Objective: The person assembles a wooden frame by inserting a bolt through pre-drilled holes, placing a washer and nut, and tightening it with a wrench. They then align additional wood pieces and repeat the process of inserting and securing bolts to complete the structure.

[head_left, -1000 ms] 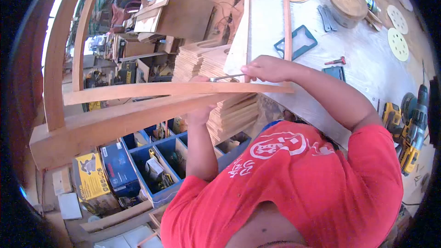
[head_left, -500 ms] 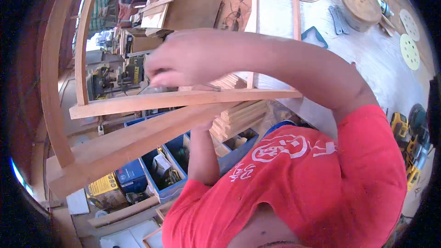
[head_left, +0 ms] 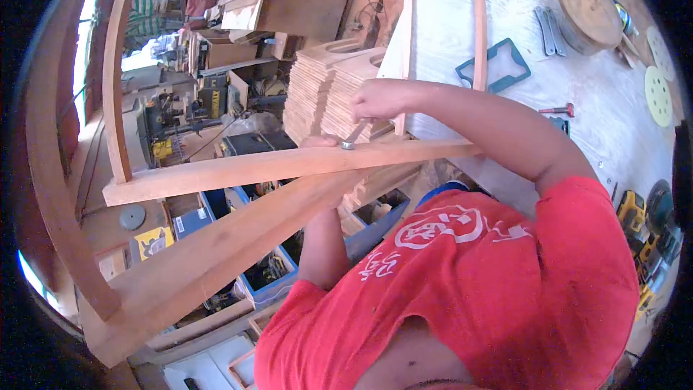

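My right hand is closed around the end of a metal wrench. The wrench slants down to a shiny bolt head or nut at the upper edge of a wooden beam. My left hand wraps this beam from below, its fingertips showing over the far edge close to the bolt. The palm is hidden behind the wood. A second, wider beam runs beneath at an angle, and upright slats join the frame at the left.
A stack of cut wooden boards stands beyond my hands. On the pale worktop lie a blue-rimmed tray, a red-ended tool and a round tub. Blue-edged drawers sit below the frame. Yellow power tools rest at right.
My right hand, blurred at the left before, is now further right, gripping the wrench. The left fingertips now show over the beam. The view has shifted slightly.
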Demonstrator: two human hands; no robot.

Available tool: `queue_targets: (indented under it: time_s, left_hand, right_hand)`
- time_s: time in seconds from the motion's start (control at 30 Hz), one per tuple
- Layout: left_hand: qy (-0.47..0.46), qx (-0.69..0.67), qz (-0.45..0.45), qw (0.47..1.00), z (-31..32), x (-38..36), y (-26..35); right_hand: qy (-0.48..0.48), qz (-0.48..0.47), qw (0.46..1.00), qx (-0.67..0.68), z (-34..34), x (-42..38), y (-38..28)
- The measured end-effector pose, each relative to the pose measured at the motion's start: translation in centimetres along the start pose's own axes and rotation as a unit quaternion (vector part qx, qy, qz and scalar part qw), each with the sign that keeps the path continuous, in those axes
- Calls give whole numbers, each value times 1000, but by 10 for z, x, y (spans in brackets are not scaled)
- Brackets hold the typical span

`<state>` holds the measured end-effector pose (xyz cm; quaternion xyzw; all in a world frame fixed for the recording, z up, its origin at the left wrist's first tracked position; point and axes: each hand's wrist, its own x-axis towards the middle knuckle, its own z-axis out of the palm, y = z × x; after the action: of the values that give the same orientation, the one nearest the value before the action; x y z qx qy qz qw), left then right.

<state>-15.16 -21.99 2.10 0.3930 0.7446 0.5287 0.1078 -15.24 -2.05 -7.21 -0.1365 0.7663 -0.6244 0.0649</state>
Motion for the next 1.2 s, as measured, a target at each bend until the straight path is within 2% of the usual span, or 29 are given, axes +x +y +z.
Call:
queue_targets:
  time_s: [0.07, 0.13, 0.27, 0.4, 0.47, 0.5, 0.57, 0.63, 0.7, 0.8, 0.83, 0.9, 0.97, 1.03, 1.1, 1.17, 1.2]
  left_hand:
    - [-9, -71, -31, 997, -4, -2, -5]
    - [-15, -78, -31, 996, -4, -1, -2]
    - [-15, -89, -13, 996, 1, 2, 2]
    - [-16, -110, -29, 993, -4, 1, -8]
    - [-7, -41, 17, 999, -2, 2, -8]
    - [-8, -42, 19, 999, -2, 0, -7]
    - [-35, -53, -9, 998, -6, -7, -5]
    - [-35, -44, 1, 998, -8, -6, -6]
    - [-36, -26, 16, 999, -8, -4, -8]
    - [-39, -9, 31, 999, -6, 3, -9]
    - [-37, -19, 63, 997, -1, 7, -5]
    - [-36, -27, 95, 994, 0, 10, -2]
    - [-60, 81, 136, 986, -5, 12, 1]
    - [-28, 99, 110, 989, 9, 11, 15]
    - [2, 117, 82, 990, 14, 9, 18]
    - [-3, 100, 68, 993, 14, 9, 16]
    - [-6, 99, 65, 993, 13, 8, 14]
  right_hand:
    - [52, 4, 998, 46, 1, -35, 6]
    - [88, 5, 994, 66, 0, -79, -7]
    - [178, -56, 982, 27, 0, -159, -35]
    - [128, -21, 992, 5, -28, -200, -107]
    - [155, -162, 974, -44, -35, -190, -121]
    - [156, -162, 973, -46, -41, -181, -131]
    - [148, -229, 949, -157, -54, -154, -153]
    - [236, -341, 877, -241, -54, -111, -159]
    - [230, -277, 890, -281, -54, -82, -183]
    - [239, -268, 899, -251, -42, -29, -185]
    - [248, -278, 898, -236, -38, -10, -178]
    - [170, -202, 937, -230, -31, 24, -165]
    - [107, -215, 923, -299, -24, 50, -137]
    - [-29, -126, 957, -258, -23, 58, -107]
    - [-68, 20, 997, -37, -16, 45, -71]
    - [-66, 108, 991, 41, -11, 21, -46]
    - [-56, 86, 992, 74, -8, 12, -31]
